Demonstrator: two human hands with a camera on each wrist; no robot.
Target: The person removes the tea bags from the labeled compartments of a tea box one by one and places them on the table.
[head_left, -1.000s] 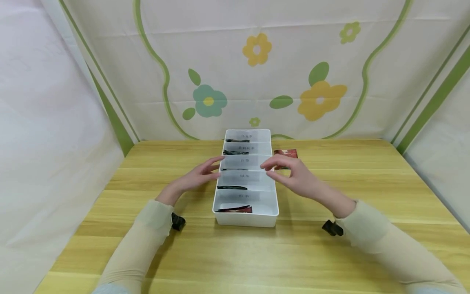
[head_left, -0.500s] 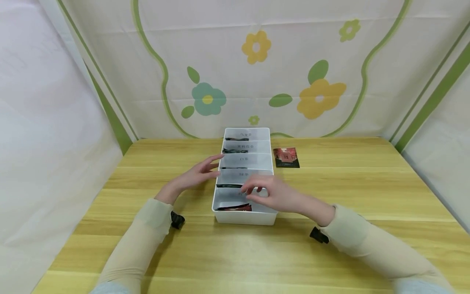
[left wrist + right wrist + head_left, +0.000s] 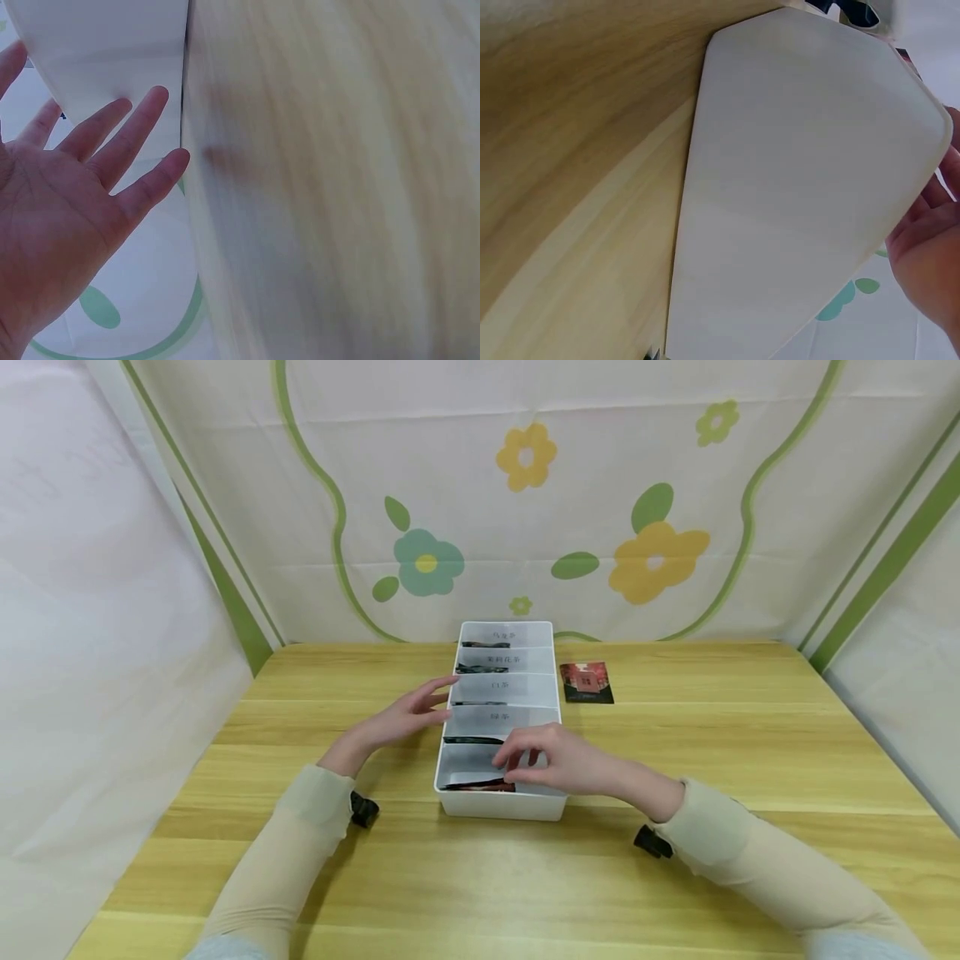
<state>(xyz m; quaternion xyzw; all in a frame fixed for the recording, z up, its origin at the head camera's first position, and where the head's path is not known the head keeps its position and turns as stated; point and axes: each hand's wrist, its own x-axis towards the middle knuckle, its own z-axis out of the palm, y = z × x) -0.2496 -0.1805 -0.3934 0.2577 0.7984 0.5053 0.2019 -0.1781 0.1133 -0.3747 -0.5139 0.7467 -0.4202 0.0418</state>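
A long white divided box [image 3: 501,807] stands on the table, with Chinese labels inside its compartments. My left hand [image 3: 401,718] is by its left side, fingers spread and fingertips at the wall; the left wrist view shows the palm bare. My right hand [image 3: 566,762] reaches over the right rim into the nearest compartment. Its fingers are bent, with a gap between thumb and index finger, close to the right end of the red and black tea sachets [image 3: 476,786]. Whether the thumb touches them is unclear. The right wrist view shows mostly the box wall [image 3: 802,187].
Farther compartments hold dark sachets, among them a green one [image 3: 472,740] and several at the back [image 3: 483,669]. A red and black tea sachet [image 3: 588,683] lies on the wooden table [image 3: 480,885] right of the box. A flowered cloth [image 3: 525,543] hangs behind.
My right hand has moved from the box's middle right side towards me, down into the nearest compartment, uncovering the sachet on the table. The left hand stays put.
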